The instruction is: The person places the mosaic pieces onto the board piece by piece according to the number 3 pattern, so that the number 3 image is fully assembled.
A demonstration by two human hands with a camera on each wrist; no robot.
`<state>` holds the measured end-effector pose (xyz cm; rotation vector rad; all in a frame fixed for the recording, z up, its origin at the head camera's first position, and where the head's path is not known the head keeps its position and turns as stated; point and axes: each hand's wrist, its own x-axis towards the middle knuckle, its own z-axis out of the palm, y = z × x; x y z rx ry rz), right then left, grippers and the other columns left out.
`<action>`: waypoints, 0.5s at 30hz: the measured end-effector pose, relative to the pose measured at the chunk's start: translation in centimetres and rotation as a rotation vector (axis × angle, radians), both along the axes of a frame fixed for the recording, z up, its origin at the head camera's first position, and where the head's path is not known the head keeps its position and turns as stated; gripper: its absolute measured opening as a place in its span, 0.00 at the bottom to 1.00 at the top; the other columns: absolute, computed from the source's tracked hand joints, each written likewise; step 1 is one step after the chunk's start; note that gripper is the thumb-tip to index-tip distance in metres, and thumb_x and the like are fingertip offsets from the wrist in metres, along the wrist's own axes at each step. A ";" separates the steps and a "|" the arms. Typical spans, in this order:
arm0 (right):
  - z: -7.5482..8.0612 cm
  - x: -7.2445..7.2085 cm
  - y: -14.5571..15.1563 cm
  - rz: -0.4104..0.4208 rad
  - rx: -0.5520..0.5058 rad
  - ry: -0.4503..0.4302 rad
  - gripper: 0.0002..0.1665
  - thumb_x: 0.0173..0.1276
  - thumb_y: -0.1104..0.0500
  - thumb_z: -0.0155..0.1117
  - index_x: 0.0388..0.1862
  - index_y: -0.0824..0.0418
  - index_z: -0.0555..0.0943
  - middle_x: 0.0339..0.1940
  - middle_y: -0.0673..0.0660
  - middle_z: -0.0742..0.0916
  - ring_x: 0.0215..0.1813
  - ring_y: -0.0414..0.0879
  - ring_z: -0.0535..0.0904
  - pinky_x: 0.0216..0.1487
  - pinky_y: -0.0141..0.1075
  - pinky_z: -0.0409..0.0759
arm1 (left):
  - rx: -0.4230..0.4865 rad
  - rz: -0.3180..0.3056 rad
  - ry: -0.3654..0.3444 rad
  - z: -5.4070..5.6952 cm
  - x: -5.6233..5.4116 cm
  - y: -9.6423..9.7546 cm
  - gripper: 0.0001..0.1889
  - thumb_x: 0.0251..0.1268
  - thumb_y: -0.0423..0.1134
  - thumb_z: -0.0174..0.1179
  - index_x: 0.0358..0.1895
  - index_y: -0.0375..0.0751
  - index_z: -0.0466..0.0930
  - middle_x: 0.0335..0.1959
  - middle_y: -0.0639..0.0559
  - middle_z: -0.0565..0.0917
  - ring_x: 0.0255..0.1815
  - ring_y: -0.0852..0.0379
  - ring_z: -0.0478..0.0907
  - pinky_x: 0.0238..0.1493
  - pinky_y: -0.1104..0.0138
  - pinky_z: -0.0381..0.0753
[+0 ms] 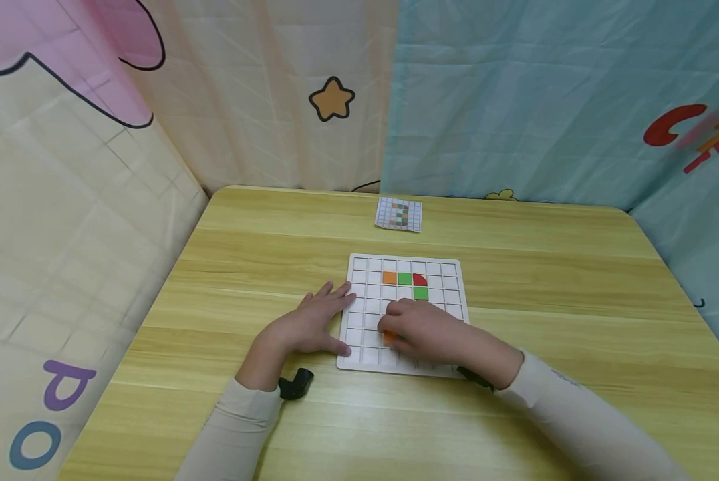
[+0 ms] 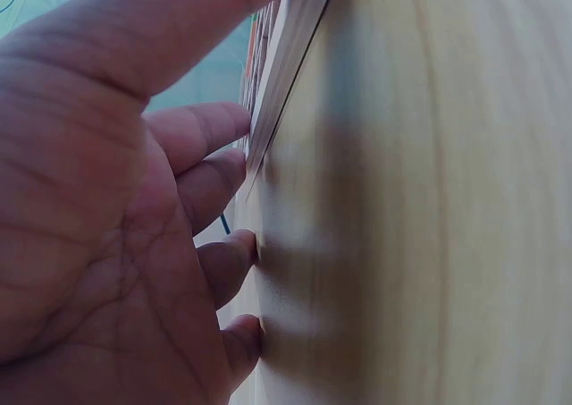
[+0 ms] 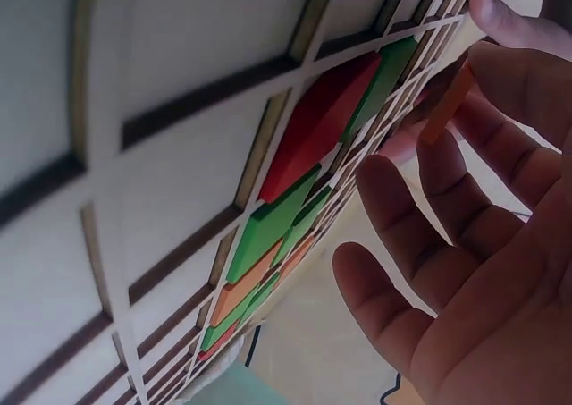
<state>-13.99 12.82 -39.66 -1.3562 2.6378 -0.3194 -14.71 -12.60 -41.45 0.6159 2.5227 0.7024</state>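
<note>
A white grid board (image 1: pixel 356 321) lies on the wooden table. My right hand (image 1: pixel 425 327) is over its lower middle and pinches an orange tile (image 3: pixel 451 101) between thumb and fingertips. My left hand (image 1: pixel 311 324) rests along the board's left edge, fingers spread, with the thumb at the lower left corner. Across an upper row sit an orange tile (image 1: pixel 389 277), a green tile (image 1: pixel 404 278) and a red tile (image 1: pixel 419 279) with one rounded corner. Below the red one is another green tile (image 1: pixel 420 293). The right wrist view shows more set tiles, including a red one (image 3: pixel 317 128), which my right hand hides from the head view.
Behind the board, a small printed card (image 1: pixel 398 214) shows a coloured pattern on a grid. The wooden table (image 1: pixel 263 267) meets patterned curtains (image 1: pixel 486 100) at its back and sides. A black wrist device (image 1: pixel 296 384) shows by the left wrist.
</note>
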 end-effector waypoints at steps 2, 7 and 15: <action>0.0 0.0 -0.2 -0.001 0.011 -0.002 0.07 0.70 0.55 0.66 0.45 0.52 0.83 0.37 0.44 0.79 0.40 0.42 0.74 0.46 0.38 0.76 | 0.000 -0.001 0.000 0.0 0.0 0.0 0.51 0.52 0.51 0.76 0.79 0.48 0.57 0.81 0.56 0.47 0.81 0.49 0.32 0.76 0.47 0.36; -0.2 0.0 -0.4 -0.004 0.038 0.001 0.06 0.70 0.54 0.65 0.44 0.51 0.83 0.35 0.44 0.78 0.39 0.42 0.73 0.44 0.38 0.76 | 0.001 -0.001 -0.001 0.0 0.0 0.0 0.51 0.52 0.51 0.75 0.79 0.49 0.57 0.81 0.56 0.47 0.81 0.50 0.32 0.77 0.47 0.36; -0.4 -0.1 -0.9 -0.019 0.071 -0.013 0.07 0.70 0.54 0.66 0.45 0.51 0.83 0.35 0.44 0.78 0.40 0.43 0.72 0.46 0.37 0.76 | 0.000 -0.004 0.001 0.0 -0.1 0.0 0.51 0.52 0.51 0.76 0.79 0.48 0.56 0.81 0.55 0.48 0.81 0.49 0.32 0.76 0.47 0.36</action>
